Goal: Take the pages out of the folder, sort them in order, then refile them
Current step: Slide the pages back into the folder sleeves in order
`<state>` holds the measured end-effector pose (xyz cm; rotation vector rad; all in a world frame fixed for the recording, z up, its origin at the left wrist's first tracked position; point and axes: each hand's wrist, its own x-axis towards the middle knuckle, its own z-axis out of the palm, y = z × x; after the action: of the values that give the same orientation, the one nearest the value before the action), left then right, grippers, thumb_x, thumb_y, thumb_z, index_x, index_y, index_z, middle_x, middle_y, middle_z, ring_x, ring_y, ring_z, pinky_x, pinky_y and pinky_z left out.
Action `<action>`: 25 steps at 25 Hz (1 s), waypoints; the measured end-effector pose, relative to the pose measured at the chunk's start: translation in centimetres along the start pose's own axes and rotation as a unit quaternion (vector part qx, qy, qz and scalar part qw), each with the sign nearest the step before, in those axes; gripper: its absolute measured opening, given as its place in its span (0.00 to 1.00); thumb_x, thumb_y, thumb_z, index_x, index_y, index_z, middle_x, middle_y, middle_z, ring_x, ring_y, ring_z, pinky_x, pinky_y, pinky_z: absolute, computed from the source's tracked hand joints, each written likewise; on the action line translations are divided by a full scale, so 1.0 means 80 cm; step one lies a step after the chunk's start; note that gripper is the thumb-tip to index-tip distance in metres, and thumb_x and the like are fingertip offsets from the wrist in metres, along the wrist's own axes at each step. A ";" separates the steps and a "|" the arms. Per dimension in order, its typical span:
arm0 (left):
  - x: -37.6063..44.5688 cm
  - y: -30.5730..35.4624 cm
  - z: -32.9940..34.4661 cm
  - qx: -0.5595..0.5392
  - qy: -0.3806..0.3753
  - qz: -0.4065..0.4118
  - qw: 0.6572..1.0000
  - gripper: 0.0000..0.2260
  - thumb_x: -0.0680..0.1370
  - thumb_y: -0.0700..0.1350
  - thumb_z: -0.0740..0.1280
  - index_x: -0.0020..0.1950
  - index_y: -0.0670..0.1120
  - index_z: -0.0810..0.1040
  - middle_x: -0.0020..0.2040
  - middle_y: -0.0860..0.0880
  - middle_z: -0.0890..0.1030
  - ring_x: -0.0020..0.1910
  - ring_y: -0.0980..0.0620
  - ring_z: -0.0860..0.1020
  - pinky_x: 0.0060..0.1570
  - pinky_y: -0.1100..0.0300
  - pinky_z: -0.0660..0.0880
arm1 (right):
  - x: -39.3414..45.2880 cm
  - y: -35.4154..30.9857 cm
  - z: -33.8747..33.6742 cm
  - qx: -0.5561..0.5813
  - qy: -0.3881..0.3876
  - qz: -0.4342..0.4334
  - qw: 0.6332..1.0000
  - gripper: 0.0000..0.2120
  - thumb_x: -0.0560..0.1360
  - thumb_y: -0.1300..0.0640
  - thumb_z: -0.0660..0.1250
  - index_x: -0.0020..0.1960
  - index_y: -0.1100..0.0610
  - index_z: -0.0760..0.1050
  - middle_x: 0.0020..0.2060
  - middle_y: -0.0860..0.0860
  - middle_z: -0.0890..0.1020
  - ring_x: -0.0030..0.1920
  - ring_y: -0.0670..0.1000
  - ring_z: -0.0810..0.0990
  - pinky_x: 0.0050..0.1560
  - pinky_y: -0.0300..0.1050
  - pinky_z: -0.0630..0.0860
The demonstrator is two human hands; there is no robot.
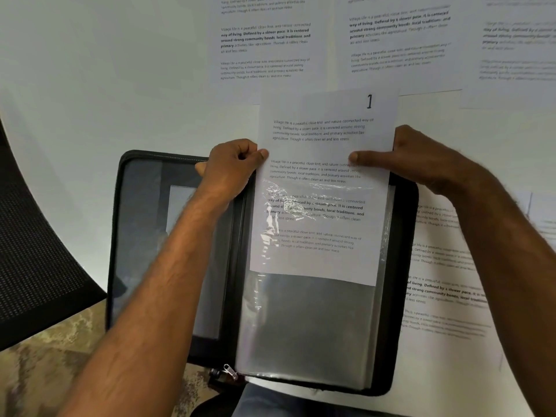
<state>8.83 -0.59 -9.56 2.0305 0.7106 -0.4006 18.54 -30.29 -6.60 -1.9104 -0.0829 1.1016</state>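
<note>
The folder [168, 251] lies open on a white table [90, 85], loose printed pages [264, 40] at twelve and three o'clock. Page 1 [325, 188] sits half inside a clear sleeve [307, 326], pinched by the left hand [231, 164] and right hand [421, 158].

A white counter [90, 100] carries an open black zip folder [403, 266] at its near edge. Printed pages lie flat on it: three along the far side [264, 40] [397, 34] [517, 46], another just right of the folder [445, 281].
</note>
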 end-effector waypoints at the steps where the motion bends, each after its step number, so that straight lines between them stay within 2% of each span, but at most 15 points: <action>1: 0.001 -0.001 -0.002 0.008 -0.007 0.001 1.000 0.16 0.80 0.56 0.71 0.33 0.53 0.76 0.28 0.61 0.71 0.37 0.55 0.71 0.73 0.43 0.59 | 0.001 0.001 0.001 0.016 0.024 -0.008 1.000 0.24 0.76 0.47 0.73 0.70 0.50 0.77 0.60 0.46 0.85 0.57 0.48 0.85 0.61 0.49 0.81; 4: 0.004 -0.006 -0.006 0.019 -0.039 0.005 0.999 0.16 0.74 0.62 0.71 0.35 0.52 0.76 0.35 0.55 0.76 0.40 0.52 0.74 0.72 0.37 0.64 | 0.004 0.005 0.003 0.041 0.066 -0.016 0.997 0.21 0.77 0.47 0.73 0.68 0.51 0.79 0.58 0.47 0.85 0.56 0.50 0.85 0.61 0.53 0.81; 6: 0.006 -0.006 -0.007 -0.009 -0.060 0.002 0.998 0.20 0.69 0.69 0.70 0.39 0.52 0.80 0.39 0.52 0.82 0.43 0.49 0.79 0.71 0.33 0.67 | 0.004 0.004 0.001 0.025 0.042 -0.003 0.999 0.21 0.77 0.48 0.74 0.69 0.50 0.78 0.58 0.47 0.85 0.56 0.50 0.84 0.58 0.51 0.81; 8: 0.009 -0.008 -0.006 -0.027 -0.053 -0.004 0.998 0.26 0.66 0.72 0.69 0.46 0.51 0.83 0.45 0.51 0.86 0.49 0.48 0.83 0.71 0.34 0.68 | 0.004 -0.001 -0.001 -0.012 0.001 0.008 1.000 0.23 0.76 0.49 0.74 0.69 0.49 0.76 0.58 0.47 0.84 0.56 0.50 0.83 0.55 0.47 0.81; 10: 0.010 -0.007 -0.001 -0.035 -0.034 -0.005 0.999 0.27 0.66 0.72 0.69 0.46 0.50 0.83 0.41 0.51 0.84 0.43 0.51 0.80 0.69 0.35 0.69 | 0.004 -0.004 -0.002 -0.044 -0.034 0.014 0.998 0.24 0.76 0.50 0.74 0.70 0.48 0.74 0.58 0.46 0.83 0.56 0.49 0.82 0.52 0.43 0.80; 11: 0.010 -0.006 0.000 -0.035 -0.027 -0.005 0.999 0.27 0.65 0.71 0.69 0.44 0.48 0.82 0.38 0.50 0.82 0.39 0.52 0.77 0.64 0.39 0.70 | 0.004 -0.004 -0.002 -0.051 -0.041 0.015 0.998 0.23 0.76 0.50 0.74 0.69 0.48 0.75 0.58 0.46 0.83 0.56 0.49 0.82 0.52 0.43 0.79; 12: 0.010 -0.006 0.001 -0.033 -0.025 -0.005 0.999 0.25 0.65 0.71 0.69 0.41 0.48 0.80 0.35 0.52 0.79 0.37 0.52 0.73 0.58 0.43 0.69 | 0.005 -0.005 -0.002 -0.048 -0.035 0.012 0.998 0.22 0.76 0.50 0.74 0.68 0.49 0.76 0.57 0.47 0.83 0.55 0.50 0.83 0.52 0.43 0.80; 14: 0.009 -0.006 -0.002 -0.021 -0.038 -0.005 0.999 0.20 0.67 0.68 0.70 0.35 0.51 0.76 0.32 0.56 0.73 0.35 0.53 0.70 0.53 0.44 0.64 | 0.008 -0.006 -0.002 -0.020 0.014 -0.009 1.000 0.16 0.77 0.48 0.74 0.62 0.51 0.80 0.54 0.49 0.86 0.52 0.51 0.84 0.51 0.45 0.79; 16: 0.008 -0.005 -0.008 -0.005 -0.060 -0.006 0.998 0.17 0.71 0.62 0.72 0.32 0.53 0.75 0.30 0.59 0.71 0.33 0.54 0.69 0.53 0.45 0.62 | 0.010 -0.007 -0.003 -0.003 0.066 -0.048 0.997 0.10 0.78 0.46 0.72 0.54 0.51 0.84 0.49 0.49 0.87 0.49 0.52 0.85 0.50 0.46 0.79; 18: 0.009 -0.004 -0.011 -0.006 -0.080 -0.010 0.997 0.16 0.73 0.60 0.73 0.32 0.52 0.75 0.29 0.59 0.71 0.32 0.55 0.68 0.53 0.45 0.60 | 0.014 -0.008 -0.005 -0.011 0.083 -0.062 0.995 0.08 0.79 0.47 0.72 0.50 0.50 0.85 0.47 0.48 0.88 0.49 0.52 0.86 0.54 0.50 0.80; 21: 0.009 -0.002 -0.009 -0.023 -0.068 -0.014 0.997 0.17 0.69 0.66 0.72 0.35 0.53 0.78 0.32 0.58 0.75 0.34 0.55 0.71 0.55 0.44 0.64 | 0.017 -0.013 -0.008 -0.055 0.046 -0.056 0.996 0.06 0.79 0.49 0.72 0.48 0.50 0.86 0.45 0.45 0.87 0.48 0.49 0.85 0.57 0.51 0.80; 23: 0.010 0.000 -0.006 -0.035 -0.049 -0.016 0.998 0.19 0.66 0.69 0.71 0.38 0.53 0.80 0.35 0.59 0.78 0.37 0.55 0.73 0.61 0.39 0.69 | 0.016 -0.017 -0.010 -0.096 0.006 -0.048 0.994 0.06 0.79 0.50 0.71 0.48 0.50 0.85 0.46 0.45 0.87 0.49 0.48 0.84 0.56 0.48 0.78; 25: 0.011 0.000 -0.003 -0.038 -0.034 -0.016 0.999 0.19 0.65 0.69 0.70 0.38 0.54 0.81 0.34 0.60 0.78 0.37 0.55 0.74 0.62 0.39 0.69 | 0.016 -0.020 -0.012 -0.133 -0.029 -0.038 0.990 0.06 0.79 0.52 0.71 0.46 0.51 0.85 0.48 0.46 0.87 0.52 0.49 0.84 0.56 0.44 0.76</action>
<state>9.56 -0.08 -9.89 1.9274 0.7059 -0.4532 20.60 -29.40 -6.10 -2.0911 -0.3483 1.1391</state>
